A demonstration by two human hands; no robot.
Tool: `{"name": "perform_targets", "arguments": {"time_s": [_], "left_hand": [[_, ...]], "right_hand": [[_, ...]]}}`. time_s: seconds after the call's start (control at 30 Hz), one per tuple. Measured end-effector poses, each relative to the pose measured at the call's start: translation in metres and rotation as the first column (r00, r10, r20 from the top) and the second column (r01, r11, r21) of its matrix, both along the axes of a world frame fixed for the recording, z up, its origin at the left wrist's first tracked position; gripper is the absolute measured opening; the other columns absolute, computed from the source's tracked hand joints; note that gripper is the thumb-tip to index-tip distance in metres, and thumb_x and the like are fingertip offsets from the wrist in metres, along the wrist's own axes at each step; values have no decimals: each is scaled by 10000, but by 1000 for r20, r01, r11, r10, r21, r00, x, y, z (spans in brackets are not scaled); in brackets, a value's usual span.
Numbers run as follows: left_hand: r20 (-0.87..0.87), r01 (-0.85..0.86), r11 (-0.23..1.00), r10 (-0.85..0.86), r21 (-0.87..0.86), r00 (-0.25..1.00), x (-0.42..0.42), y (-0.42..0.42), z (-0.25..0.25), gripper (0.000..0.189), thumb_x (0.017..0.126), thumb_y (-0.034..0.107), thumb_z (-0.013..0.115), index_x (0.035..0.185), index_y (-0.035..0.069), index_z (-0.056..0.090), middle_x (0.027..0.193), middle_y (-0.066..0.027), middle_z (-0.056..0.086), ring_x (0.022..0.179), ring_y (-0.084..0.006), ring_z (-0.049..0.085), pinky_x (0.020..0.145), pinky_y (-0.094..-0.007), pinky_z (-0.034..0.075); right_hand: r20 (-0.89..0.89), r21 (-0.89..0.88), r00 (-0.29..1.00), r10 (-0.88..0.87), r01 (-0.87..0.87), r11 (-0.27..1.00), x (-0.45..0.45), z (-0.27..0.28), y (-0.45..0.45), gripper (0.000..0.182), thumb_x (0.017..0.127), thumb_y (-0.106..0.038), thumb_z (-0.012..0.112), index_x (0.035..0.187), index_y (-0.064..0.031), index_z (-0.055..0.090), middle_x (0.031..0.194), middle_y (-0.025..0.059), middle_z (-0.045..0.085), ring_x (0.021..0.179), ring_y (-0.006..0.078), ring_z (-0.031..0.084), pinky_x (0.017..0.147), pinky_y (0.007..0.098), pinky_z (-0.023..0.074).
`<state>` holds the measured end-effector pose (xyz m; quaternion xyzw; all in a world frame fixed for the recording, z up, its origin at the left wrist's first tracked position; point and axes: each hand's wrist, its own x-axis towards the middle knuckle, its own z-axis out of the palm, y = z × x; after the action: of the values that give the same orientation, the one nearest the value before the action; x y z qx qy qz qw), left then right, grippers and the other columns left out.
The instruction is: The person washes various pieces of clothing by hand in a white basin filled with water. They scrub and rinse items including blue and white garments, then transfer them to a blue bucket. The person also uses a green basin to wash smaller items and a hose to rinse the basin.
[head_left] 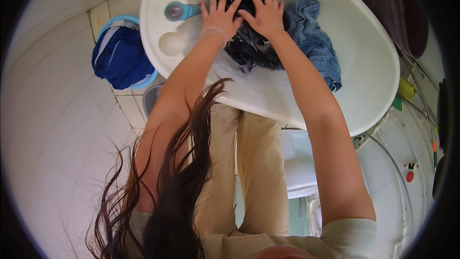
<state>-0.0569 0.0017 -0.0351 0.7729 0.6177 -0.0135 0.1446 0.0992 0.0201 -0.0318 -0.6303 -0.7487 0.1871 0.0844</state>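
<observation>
Both hands rest with spread fingers on a wet black garment (253, 50) in a white plastic tub (363, 79). My left hand (220, 18) lies on the garment's upper left part, with a clear band around the wrist. Close beside it, my right hand (265, 16) presses on the upper right part. Some water and suds show around the dark cloth. Blue denim clothing (316, 39) lies crumpled against its right side. A turquoise fitting with a round grey end (175, 11) sits at the tub's left end, between round recesses.
On the tiled floor at left stands a light blue basin (152, 78) heaped with dark blue and white clothes (124, 57). A grey container (150, 99) is partly hidden by my left arm. Hoses (391, 162) run at right. Long hair hangs over my left arm.
</observation>
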Motion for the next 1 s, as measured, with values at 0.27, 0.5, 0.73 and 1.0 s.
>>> {"name": "perform_targets", "arguments": {"time_s": [0.27,0.5,0.73,1.0], "left_hand": [[-13,18,997,-17,74,1000,6,26,-72,659,753,548,558,1336,304,372,1419,-129,249,1245,-401,277,1016,-517,247],[424,-403,288,853,-869,-305,18,4,-75,477,890,343,468,1283,91,367,1274,-73,446,1127,-234,466,926,-400,392],[631,-543,594,762,-594,144,7,-93,43,462,856,189,562,1248,-7,419,1201,-188,482,1120,-288,491,957,-376,372],[133,-846,520,853,-117,505,-236,-286,64,462,749,92,651,1178,55,486,1092,-161,498,980,-265,518,846,-342,434]], "right_hand": [[104,21,992,72,-75,997,15,-72,39,559,772,-408,601,1284,-275,423,1284,157,428,1153,359,435,913,537,359],[-421,-546,599,-681,433,718,7,-88,33,368,781,-332,589,998,-38,629,893,142,650,893,253,600,815,329,439],[-433,-355,815,-386,239,904,36,15,-17,296,762,-231,674,1014,-85,618,789,80,628,701,154,564,658,271,453],[-489,-91,872,36,-93,991,8,132,-73,227,749,-24,594,975,-41,607,1010,134,577,916,279,565,772,324,463]]}}
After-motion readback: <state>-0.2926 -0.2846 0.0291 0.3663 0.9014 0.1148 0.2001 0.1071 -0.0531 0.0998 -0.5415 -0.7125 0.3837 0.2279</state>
